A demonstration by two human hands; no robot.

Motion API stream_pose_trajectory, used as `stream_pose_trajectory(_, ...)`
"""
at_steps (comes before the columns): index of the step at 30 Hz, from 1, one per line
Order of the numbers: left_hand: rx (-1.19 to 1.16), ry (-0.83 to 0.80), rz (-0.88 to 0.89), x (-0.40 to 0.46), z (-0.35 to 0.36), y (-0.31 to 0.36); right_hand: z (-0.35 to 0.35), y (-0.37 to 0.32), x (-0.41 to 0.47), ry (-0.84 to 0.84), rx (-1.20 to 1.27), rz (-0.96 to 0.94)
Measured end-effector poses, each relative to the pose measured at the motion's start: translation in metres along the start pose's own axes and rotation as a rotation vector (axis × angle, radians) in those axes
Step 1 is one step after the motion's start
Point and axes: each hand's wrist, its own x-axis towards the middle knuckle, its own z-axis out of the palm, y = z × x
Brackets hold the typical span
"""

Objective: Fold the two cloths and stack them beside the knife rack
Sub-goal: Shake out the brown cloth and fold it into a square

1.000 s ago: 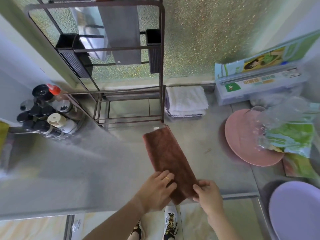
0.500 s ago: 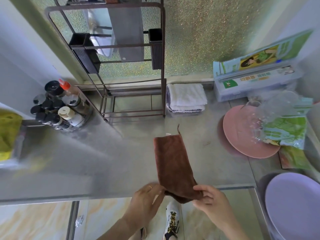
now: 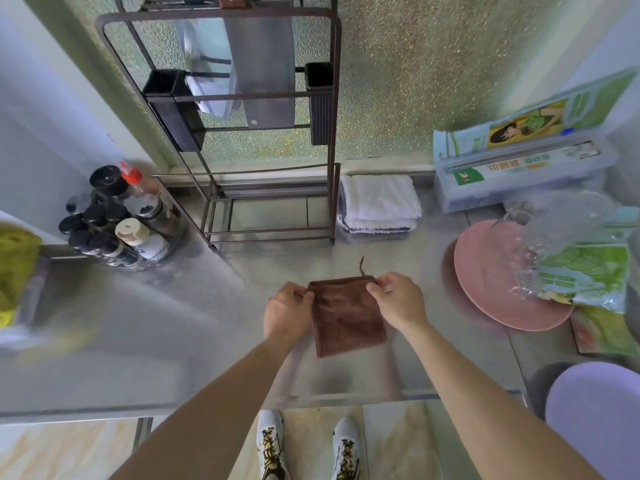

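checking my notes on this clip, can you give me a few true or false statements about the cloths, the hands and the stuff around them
1. Both hands grip the brown cloth at its far corners. True: left hand and right hand each pinch one.
2. The white cloth lies folded beside the knife rack. True.
3. The brown cloth already sits on top of the white cloth. False: it is nearer the person, apart from it.
4. The pink plate is left of the knife rack. False: it lies to the right.
5. The bottles stand left of the rack. True.
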Motion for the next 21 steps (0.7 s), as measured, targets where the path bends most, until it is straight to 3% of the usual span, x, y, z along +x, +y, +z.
stream_pose_trajectory(5,0.097,-0.02,-0.04,0.016,0.012,-0.006,0.023,0.004,0.02,-0.017,-0.118,0.032)
stream_pose_trajectory(7,0.146,0.053,0.033,0.012,0.014,-0.008,0.028,0.005,0.019,0.017,-0.128,0.047)
stream_pose_trajectory(10,0.338,0.182,0.5,-0.001,0.019,-0.014,0.035,0.004,0.006,0.223,-0.197,-0.128)
stream_pose_trajectory(12,0.535,0.088,0.785,-0.007,0.029,-0.02,0.042,0.006,-0.007,0.254,-0.266,-0.343)
stream_pose_trajectory(13,0.614,0.015,0.842,-0.007,0.034,-0.025,0.046,0.01,-0.014,0.196,-0.319,-0.442)
stream_pose_trajectory(17,0.793,-0.129,0.74,-0.003,0.042,-0.046,0.059,0.038,-0.026,-0.053,-0.575,-0.63)
stream_pose_trajectory(21,0.829,-0.155,0.721,0.006,0.043,-0.056,0.065,0.047,-0.025,-0.073,-0.643,-0.59)
